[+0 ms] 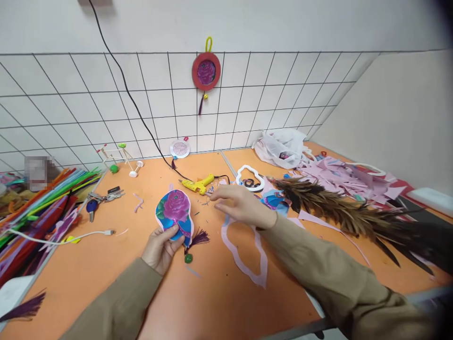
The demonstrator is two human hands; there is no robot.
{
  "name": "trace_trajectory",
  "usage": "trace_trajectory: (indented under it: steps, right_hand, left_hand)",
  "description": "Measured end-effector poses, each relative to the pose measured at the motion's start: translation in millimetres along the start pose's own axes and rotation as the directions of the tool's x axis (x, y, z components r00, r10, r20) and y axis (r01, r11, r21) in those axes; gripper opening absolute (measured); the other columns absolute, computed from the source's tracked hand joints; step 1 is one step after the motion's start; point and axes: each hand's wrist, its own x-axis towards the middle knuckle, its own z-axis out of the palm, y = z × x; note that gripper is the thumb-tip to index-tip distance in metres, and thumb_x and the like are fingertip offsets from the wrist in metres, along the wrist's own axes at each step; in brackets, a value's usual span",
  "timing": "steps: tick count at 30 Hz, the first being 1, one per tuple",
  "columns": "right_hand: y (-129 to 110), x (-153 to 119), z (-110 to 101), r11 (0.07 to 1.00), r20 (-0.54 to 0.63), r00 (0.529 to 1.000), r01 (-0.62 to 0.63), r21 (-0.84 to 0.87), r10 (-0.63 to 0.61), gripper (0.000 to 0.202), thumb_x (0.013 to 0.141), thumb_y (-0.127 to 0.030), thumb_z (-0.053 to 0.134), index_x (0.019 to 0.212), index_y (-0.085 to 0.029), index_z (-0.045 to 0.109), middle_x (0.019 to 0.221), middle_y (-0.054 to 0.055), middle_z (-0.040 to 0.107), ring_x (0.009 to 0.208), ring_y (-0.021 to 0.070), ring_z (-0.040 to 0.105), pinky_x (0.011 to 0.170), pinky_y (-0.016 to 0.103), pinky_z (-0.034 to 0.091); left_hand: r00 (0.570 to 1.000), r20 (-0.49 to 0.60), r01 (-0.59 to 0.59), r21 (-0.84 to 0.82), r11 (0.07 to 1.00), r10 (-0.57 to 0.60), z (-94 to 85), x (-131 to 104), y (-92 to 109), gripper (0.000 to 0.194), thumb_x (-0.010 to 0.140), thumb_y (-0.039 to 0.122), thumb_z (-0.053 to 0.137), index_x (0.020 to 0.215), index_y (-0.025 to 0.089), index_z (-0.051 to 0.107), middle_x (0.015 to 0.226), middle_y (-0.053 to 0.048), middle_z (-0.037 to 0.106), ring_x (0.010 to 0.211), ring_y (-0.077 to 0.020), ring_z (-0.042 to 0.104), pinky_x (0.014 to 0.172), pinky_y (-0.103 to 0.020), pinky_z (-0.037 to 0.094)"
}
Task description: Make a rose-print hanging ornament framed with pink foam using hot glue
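My left hand (pixel 163 248) grips a gourd-shaped fabric ornament (pixel 176 208), its thumb pressed on the lower front. The ornament carries a purple rose on blue cloth, with a pale edge. From its lower end hang a purple tassel (pixel 200 237) and a green bead (pixel 188 258). To the right, my right hand (pixel 244 205) hovers above the table, fingers stretched leftward and thumb apart, nothing visible in its grasp. Just beyond its fingertips lies a yellow hot glue gun (pixel 198 184). A pink cut-out paper outline (pixel 264 264) lies below my right wrist.
Pink scraps (pixel 341 177), a white plastic bag (pixel 281 147) and brown feathers (pixel 329 203) occupy the right. A white wavy frame (pixel 250 177) lies beyond my right hand. Keys (pixel 106 194), a white cable (pixel 60 242) and colourful pipe cleaners (pixel 46 215) are left. A red round ornament (pixel 206 71) hangs on the wall.
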Motion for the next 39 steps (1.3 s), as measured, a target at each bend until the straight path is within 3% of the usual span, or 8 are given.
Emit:
trace_trajectory:
  steps: [6, 12, 18, 20, 23, 27, 32, 39]
  right_hand:
    - [39, 65, -3, 0.895, 0.224, 0.948, -0.111, -0.433, 0.226, 0.038, 0.087, -0.005, 0.051, 0.121, -0.015, 0.066, 0.126, 0.013, 0.067, 0.118, 0.0254, 0.060, 0.093, 0.035, 0.046]
    - [71, 87, 40, 0.873, 0.396, 0.895, 0.016, -0.487, 0.204, 0.033, 0.086, -0.007, 0.055, 0.118, -0.010, 0.065, 0.110, 0.020, 0.070, 0.104, 0.0296, 0.062, 0.087, 0.037, 0.042]
    - [90, 83, 37, 0.889, 0.366, 0.918, 0.036, -0.457, 0.151, 0.045, 0.087, -0.014, 0.055, 0.131, -0.009, 0.055, 0.111, 0.019, 0.065, 0.102, 0.0291, 0.059, 0.088, 0.038, 0.040]
    - [94, 79, 31, 0.925, 0.239, 0.958, -0.060, -0.376, 0.159, 0.044, 0.089, -0.016, 0.050, 0.133, -0.012, 0.054, 0.109, 0.016, 0.065, 0.099, 0.0288, 0.059, 0.086, 0.039, 0.042]
    - [89, 68, 20, 0.950, -0.092, 0.950, -0.284, 0.129, 0.297, 0.032, 0.087, -0.022, 0.054, 0.117, -0.022, 0.063, 0.092, 0.005, 0.065, 0.082, 0.0233, 0.058, 0.077, 0.037, 0.045]
    - [59, 47, 5, 0.692, -0.097, 0.896, -0.262, 0.673, 0.433, 0.037, 0.079, -0.036, 0.069, 0.115, -0.027, 0.064, 0.089, 0.002, 0.065, 0.077, 0.0205, 0.057, 0.070, 0.035, 0.046]
    - [24, 23, -11, 0.675, 0.074, 0.930, -0.314, 0.667, 0.359, 0.027, 0.080, -0.038, 0.073, 0.105, -0.028, 0.070, 0.085, 0.005, 0.067, 0.079, 0.0239, 0.061, 0.070, 0.038, 0.047]
    - [13, 15, -21, 0.891, 0.153, 0.977, -0.197, 0.410, 0.146, 0.003, 0.083, -0.030, 0.067, 0.082, -0.027, 0.067, 0.080, 0.003, 0.063, 0.073, 0.0211, 0.058, 0.066, 0.035, 0.044]
  left_hand:
    - [0.998, -0.058, 0.001, -0.103, 0.995, -0.007, 17.9, -9, 2, 0.019, 0.077, -0.010, 0.065, 0.070, 0.007, 0.071, 0.066, -0.007, 0.076, 0.053, -0.0133, 0.071, 0.053, -0.018, 0.061]
    - [0.994, -0.107, -0.012, -0.183, 0.983, -0.008, 18.9, -9, 5, 0.025, 0.084, -0.009, 0.057, 0.069, 0.007, 0.070, 0.064, -0.007, 0.075, 0.053, -0.0131, 0.071, 0.052, -0.019, 0.061]
    - [0.985, -0.167, -0.064, -0.184, 0.981, 0.033, 12.6, -4, 7, 0.018, 0.078, -0.008, 0.066, 0.069, 0.007, 0.070, 0.064, -0.007, 0.075, 0.054, -0.0131, 0.071, 0.055, -0.019, 0.062]
    - [0.983, -0.178, -0.077, -0.171, 0.982, 0.046, 12.6, -3, 11, 0.015, 0.077, -0.007, 0.068, 0.071, 0.007, 0.070, 0.066, -0.007, 0.075, 0.056, -0.0134, 0.071, 0.057, -0.019, 0.062]
    - [0.983, -0.172, -0.090, -0.154, 0.984, 0.063, 14.3, 0, 20, 0.010, 0.082, -0.001, 0.067, 0.078, 0.007, 0.071, 0.071, -0.008, 0.077, 0.060, -0.0141, 0.073, 0.060, -0.020, 0.063]
    - [0.987, -0.125, -0.120, -0.140, 0.983, 0.102, 19.1, 8, 33, 0.007, 0.088, 0.008, 0.066, 0.092, 0.009, 0.071, 0.077, -0.008, 0.077, 0.065, -0.0156, 0.074, 0.060, -0.021, 0.063]
    - [0.992, -0.079, -0.109, -0.148, 0.983, 0.098, 34.7, 15, 48, 0.009, 0.089, 0.009, 0.063, 0.096, 0.011, 0.068, 0.079, -0.007, 0.077, 0.064, -0.0158, 0.074, 0.058, -0.022, 0.063]
    - [0.995, -0.016, -0.102, -0.163, 0.981, 0.101, 52.8, 10, 58, 0.017, 0.096, 0.012, 0.053, 0.100, 0.010, 0.069, 0.083, -0.008, 0.078, 0.069, -0.0158, 0.075, 0.059, -0.022, 0.063]
